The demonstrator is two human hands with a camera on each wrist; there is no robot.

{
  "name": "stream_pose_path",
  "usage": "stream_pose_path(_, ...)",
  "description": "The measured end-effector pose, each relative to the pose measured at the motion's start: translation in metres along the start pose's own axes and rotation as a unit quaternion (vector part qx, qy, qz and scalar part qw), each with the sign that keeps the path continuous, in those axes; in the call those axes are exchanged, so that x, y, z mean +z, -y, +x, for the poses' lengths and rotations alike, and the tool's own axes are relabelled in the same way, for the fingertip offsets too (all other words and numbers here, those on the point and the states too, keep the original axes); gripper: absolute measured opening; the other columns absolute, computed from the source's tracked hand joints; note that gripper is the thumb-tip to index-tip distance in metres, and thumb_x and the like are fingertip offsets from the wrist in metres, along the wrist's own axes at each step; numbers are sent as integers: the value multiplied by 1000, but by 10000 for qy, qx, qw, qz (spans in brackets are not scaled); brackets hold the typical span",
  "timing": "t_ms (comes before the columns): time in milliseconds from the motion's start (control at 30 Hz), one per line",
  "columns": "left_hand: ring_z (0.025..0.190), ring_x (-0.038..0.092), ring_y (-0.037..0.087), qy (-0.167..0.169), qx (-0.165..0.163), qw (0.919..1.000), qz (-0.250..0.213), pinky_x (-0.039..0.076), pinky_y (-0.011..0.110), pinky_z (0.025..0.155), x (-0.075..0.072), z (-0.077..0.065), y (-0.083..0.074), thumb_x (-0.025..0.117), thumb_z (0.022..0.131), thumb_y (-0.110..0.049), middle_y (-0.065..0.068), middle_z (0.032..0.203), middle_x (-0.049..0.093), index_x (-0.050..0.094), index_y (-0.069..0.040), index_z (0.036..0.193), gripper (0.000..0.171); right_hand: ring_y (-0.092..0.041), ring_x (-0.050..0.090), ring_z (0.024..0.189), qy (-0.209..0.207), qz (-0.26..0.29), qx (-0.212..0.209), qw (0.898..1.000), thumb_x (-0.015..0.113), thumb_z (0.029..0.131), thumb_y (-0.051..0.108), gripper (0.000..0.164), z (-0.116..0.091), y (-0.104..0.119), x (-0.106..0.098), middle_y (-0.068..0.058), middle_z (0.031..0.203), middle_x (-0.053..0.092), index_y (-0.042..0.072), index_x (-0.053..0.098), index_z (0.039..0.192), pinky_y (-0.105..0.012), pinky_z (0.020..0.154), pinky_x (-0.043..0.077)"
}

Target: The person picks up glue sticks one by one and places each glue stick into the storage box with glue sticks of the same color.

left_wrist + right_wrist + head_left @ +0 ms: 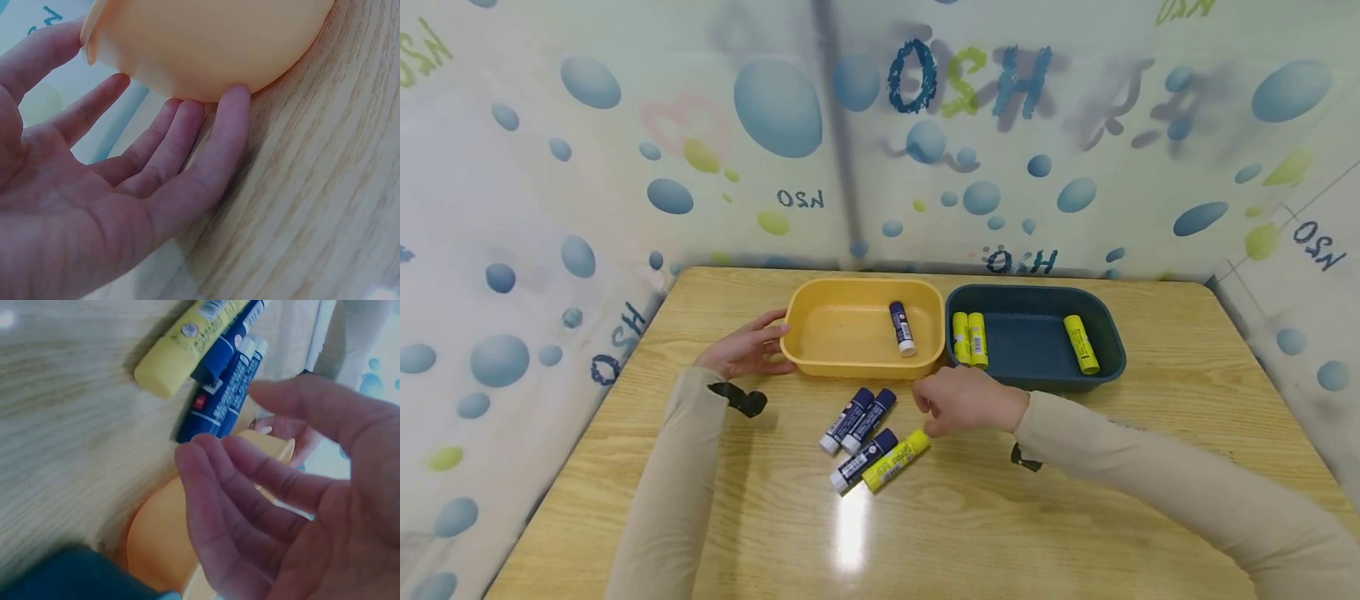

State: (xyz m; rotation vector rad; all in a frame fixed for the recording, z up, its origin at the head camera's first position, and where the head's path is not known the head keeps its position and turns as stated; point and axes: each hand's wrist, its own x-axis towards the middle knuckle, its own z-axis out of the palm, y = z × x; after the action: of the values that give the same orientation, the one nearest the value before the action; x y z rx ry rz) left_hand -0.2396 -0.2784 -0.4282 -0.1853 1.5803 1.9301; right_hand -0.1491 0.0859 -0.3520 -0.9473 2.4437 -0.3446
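My left hand [747, 348] touches the left end of an orange plastic bin [820, 367], thumb at its rim and relaxed fingertips against its outer wall in the left wrist view. One dark blue glue stick [902, 329] with a white end lies inside that bin. In front of it, three more blue glue sticks [846, 421] lie on the table, with a yellow glue stick [897, 461] alongside the nearest one. Over the table, close to the yellow stick's far end, hovers my right hand [966, 400]; its fingers are loosely bent with nothing between them in the right wrist view.
A dark blue bin [1022, 333] stands against the orange one on the right. Two yellow glue sticks [977, 340] lie side by side at its left end, and another yellow glue stick [1081, 344] towards its right. Behind the wooden table [1000, 533] hangs a patterned curtain [880, 167].
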Motion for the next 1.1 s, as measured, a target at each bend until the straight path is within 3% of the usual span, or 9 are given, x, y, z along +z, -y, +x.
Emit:
stream_pose_path(267, 111, 53, 25, 35, 5, 10000, 33, 42, 53, 98, 1, -1, 0, 51, 102, -22, 13, 141, 34, 15, -21, 155, 64, -12, 50, 74, 520, -231, -542, 9969, 78, 82, 19, 19, 10, 7, 15, 6, 83, 57, 15, 62, 90, -25, 68, 45)
stream_pose_path(667, 111, 53, 25, 45, 29, 10000, -11, 44, 53, 96, 2, -1, 0, 49, 103, -21, 12, 138, 36, 16, -21, 155, 62, -6, 54, 85, 241, -671, -1217, 9900, 81, 79, 15, 30, 15, 21, 37, 2, 102, 62, 15, 66, 104, -21, 81, 48)
stream_pose_path(900, 111, 53, 26, 23, 10, 10000, -8, 44, 53, 95, 2, 1, 1, 49, 103, -20, 13, 138, 37, 17, -20, 154, 61, -7, 56, 92, 188, -942, -1353, 9861, 79, 81, 17, 38, 17, 27, 47, 1, 108, 62, 15, 64, 115, -22, 83, 49)
stream_pose_path(1100, 109, 54, 25, 53, 47, 10000, -29, 45, 53, 95, 1, 1, 1, 47, 104, -19, 14, 140, 34, 16, -19, 154, 59, -9, 57, 94, 156, -1207, -1495, 9812, 79, 81, 20, 37, 17, 30, 51, 1, 111, 62, 17, 64, 115, -24, 84, 49)
